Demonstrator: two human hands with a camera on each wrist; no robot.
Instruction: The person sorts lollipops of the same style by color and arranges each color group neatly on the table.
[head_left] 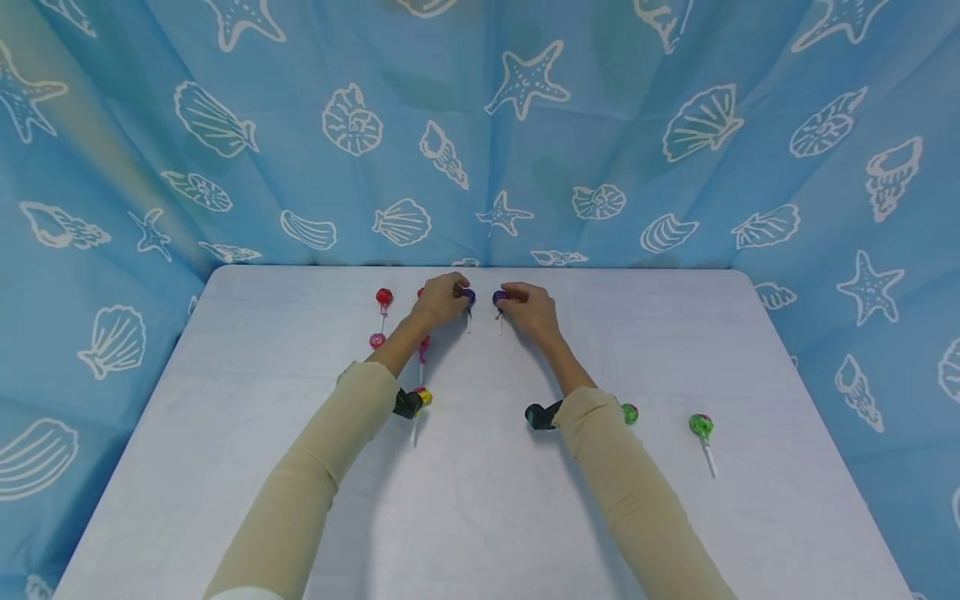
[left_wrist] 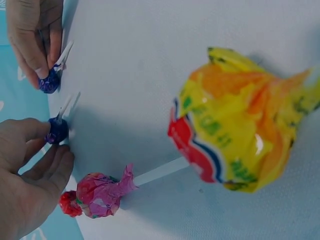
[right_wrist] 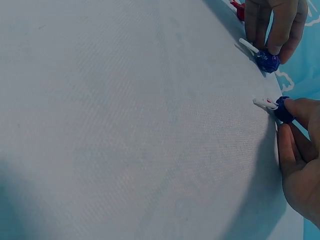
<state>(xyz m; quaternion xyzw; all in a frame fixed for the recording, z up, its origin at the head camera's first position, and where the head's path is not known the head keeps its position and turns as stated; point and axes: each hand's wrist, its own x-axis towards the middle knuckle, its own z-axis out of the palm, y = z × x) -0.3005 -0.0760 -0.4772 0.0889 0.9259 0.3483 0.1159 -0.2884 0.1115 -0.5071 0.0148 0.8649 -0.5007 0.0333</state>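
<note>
Near the table's far edge, my left hand (head_left: 444,300) pinches a dark blue-purple wrapped lollipop (left_wrist: 58,130) by its round head, the white stick pointing back toward me. A short gap to the right, my right hand (head_left: 531,310) pinches a matching lollipop (right_wrist: 284,110) the same way, between thumb and fingers. Both heads are partly covered by fingertips. Just left of my left hand lie a red lollipop (head_left: 384,297) and a pink one (head_left: 377,340). Under the left forearm are another pink lollipop (left_wrist: 100,195), a red one (left_wrist: 70,203) and a yellow one (left_wrist: 235,130).
A green lollipop (head_left: 701,427) lies at the right of the white table (head_left: 465,517); another green one (head_left: 630,413) shows beside the right sleeve. Dark wrist cameras (head_left: 542,416) sit below both wrists. A blue shell-patterned curtain (head_left: 480,150) hangs along the far edge and sides.
</note>
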